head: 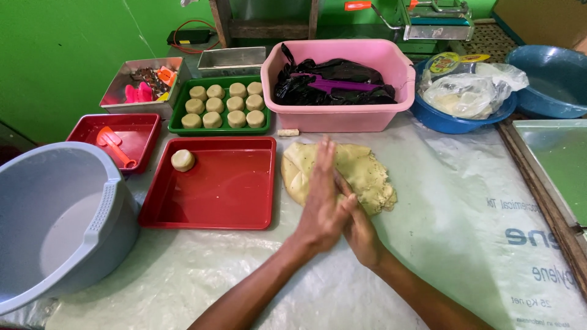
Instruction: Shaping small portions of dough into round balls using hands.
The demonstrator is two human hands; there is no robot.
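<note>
grey basin (61, 226): sits at the far left edge of the table, tilted toward the camera.
small red tray (116, 142): just behind the basin, holding an orange scoop (113, 145).
metal tin (143, 85): behind the small red tray, with pink and orange cutters inside.
green tray (220, 104): right of the tin, filled with rows of round dough pieces.
large red tray (211, 183): in front of the green tray, with one dough disc (183, 160) in its far left corner.
left hand (321, 201): flat, fingers straight and pointing away, palm pressed against the right hand; whether anything lies between the palms cannot be told.
right hand (358, 226): under and just right of the left hand, mostly covered by it, fingers flat rather than curled.
dough slab (361, 171): pale yellow, lying on the plastic sheet (465, 232) just beyond the hands and right of the large red tray.
pink tub (342, 85): behind the dough slab, holding black plastic.
blue bowl (458, 104): right of the tub, with a bagged lump inside.
</note>
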